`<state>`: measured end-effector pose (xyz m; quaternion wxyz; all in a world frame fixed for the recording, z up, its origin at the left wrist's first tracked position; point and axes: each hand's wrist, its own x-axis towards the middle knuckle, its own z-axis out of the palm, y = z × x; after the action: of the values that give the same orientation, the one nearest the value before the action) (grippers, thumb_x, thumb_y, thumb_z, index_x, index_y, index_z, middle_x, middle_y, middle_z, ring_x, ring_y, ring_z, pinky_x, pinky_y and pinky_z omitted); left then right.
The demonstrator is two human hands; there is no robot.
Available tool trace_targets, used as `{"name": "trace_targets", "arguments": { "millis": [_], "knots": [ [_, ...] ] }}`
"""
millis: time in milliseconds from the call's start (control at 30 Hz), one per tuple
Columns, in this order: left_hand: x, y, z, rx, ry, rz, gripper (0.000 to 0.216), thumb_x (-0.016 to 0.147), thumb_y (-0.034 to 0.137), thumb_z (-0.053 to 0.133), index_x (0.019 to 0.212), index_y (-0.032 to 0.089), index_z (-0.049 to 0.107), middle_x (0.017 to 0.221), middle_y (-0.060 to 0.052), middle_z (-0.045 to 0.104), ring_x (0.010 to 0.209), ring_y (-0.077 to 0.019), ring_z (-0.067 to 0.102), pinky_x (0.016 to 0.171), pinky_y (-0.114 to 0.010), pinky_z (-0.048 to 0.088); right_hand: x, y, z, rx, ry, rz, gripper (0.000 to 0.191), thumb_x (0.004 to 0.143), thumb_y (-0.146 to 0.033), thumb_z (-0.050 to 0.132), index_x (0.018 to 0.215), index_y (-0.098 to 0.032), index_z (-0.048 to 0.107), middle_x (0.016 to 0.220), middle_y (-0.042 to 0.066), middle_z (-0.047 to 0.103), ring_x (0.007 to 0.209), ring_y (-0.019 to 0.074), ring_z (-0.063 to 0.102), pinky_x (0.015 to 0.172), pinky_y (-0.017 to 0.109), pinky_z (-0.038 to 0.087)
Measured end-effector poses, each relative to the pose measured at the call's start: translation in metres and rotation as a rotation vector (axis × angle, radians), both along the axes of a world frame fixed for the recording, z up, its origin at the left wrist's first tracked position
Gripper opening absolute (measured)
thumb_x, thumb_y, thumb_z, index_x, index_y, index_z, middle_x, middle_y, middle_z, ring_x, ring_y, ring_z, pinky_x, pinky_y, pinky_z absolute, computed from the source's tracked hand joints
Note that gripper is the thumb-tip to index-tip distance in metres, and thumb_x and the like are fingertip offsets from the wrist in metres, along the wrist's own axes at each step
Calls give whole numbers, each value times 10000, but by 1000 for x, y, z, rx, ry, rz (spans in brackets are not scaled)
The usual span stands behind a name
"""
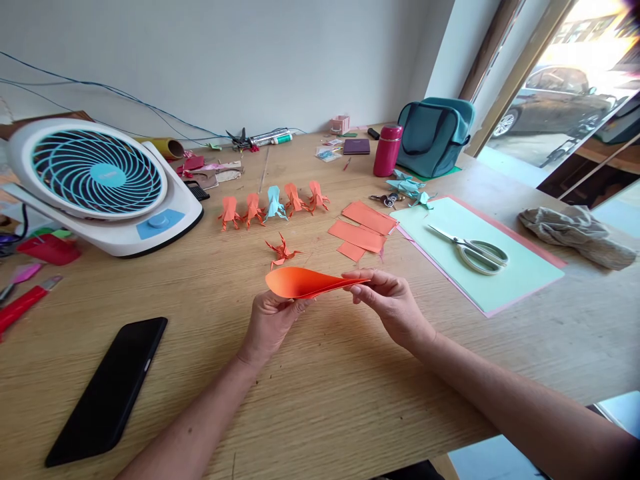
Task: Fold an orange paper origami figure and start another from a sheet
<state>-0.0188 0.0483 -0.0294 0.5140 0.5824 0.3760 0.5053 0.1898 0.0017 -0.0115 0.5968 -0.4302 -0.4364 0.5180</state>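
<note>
An orange sheet of paper (295, 283), bent over into a loose loop, is held above the table between both hands. My left hand (270, 323) grips its lower left part from below, with the thumb at the near edge. At the right end my right hand (393, 300) pinches the paper's edges together between thumb and fingers. Just beyond the sheet lies a small orange folded paper figure (283, 252). Farther back, several orange folded figures (253, 209) and a light blue one (275, 203) stand in a row. Orange paper strips (360, 235) lie past my right hand.
Scissors (480, 255) rest on pale green sheets (520, 280) at the right. A black phone (107, 393) lies at the near left, a white fan (175, 213) behind it. At the back stand a pink bottle (387, 152) and a teal bag (437, 140); a crumpled cloth (575, 233) lies far right.
</note>
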Motion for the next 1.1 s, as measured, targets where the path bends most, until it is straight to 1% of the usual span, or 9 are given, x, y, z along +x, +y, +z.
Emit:
{"name": "trace_targets", "arguments": {
  "millis": [233,433,567,700,800,933,1000,1100],
  "knots": [
    [2,-3,0,28,13,2,100,633,201,884,657,235,792,533,39,634,490,-78,468,484,-194,418,-1,1,0,13,118,-14,236,666,-380,893,849,-258,807,754,0,702,657,120,534,640,271,479],
    [6,-5,1,30,35,-8,71,665,205,854,700,241,804,556,36,663,466,-72,458,456,-195,393,0,1,0,27,103,-11,190,714,-379,862,833,-245,799,759,-2,676,684,119,528,670,265,467],
    [8,-9,0,19,67,4,53,678,215,841,695,215,791,546,24,655,466,-77,462,438,-193,384,0,1,1,12,83,-11,182,731,-391,844,776,-226,783,738,0,646,704,126,521,679,267,450],
    [8,-11,-2,-76,63,20,139,681,285,842,704,175,760,583,-1,671,476,-90,502,425,-198,414,-1,2,2,48,102,-22,173,742,-369,837,716,-221,751,759,-5,618,723,123,511,680,259,432],
    [9,-11,-4,-130,41,26,205,683,309,839,676,156,704,564,12,637,451,-83,497,412,-195,415,-2,3,2,90,82,-20,209,749,-366,833,664,-213,719,725,-8,591,702,124,506,658,264,427],
    [9,-10,-6,-118,78,62,251,681,301,839,610,144,657,539,22,607,448,-69,484,424,-186,401,-3,3,3,136,67,-28,210,748,-362,836,664,-214,713,715,-6,589,686,126,515,638,270,432],
    [8,-10,-6,-98,94,89,224,672,291,842,631,142,680,548,20,616,467,-70,489,440,-184,401,-4,3,4,139,55,-31,208,743,-375,839,681,-215,720,719,-5,595,685,129,523,637,274,442],
    [8,-9,-4,-63,97,107,195,651,283,851,713,147,727,601,11,659,495,-74,493,459,-189,409,-3,3,4,144,21,-37,246,746,-425,829,691,-213,716,719,0,602,680,135,537,628,282,456]
  ]
}}
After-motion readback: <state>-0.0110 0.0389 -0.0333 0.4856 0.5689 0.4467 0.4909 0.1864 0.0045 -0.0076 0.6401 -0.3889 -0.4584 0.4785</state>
